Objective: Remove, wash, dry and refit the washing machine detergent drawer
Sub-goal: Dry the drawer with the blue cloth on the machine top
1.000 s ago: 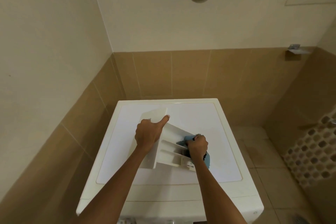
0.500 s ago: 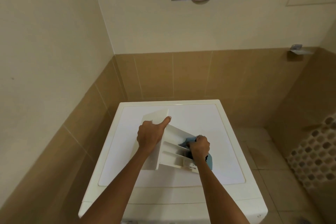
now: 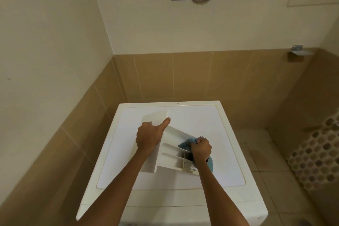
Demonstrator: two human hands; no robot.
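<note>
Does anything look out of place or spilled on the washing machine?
Nothing spilled or damaged. The detergent drawer lies askew on the washer top, left hand gripping it, right hand pushing a blue cloth inside: fitting for drying.

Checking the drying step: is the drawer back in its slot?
No, the left hand holds the drawer atop the washing machine, right hand gripping a cloth.

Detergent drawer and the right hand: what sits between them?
A bunched blue cloth: the right hand grips it and holds it down inside a compartment of the detergent drawer, as the head view shows.
</note>
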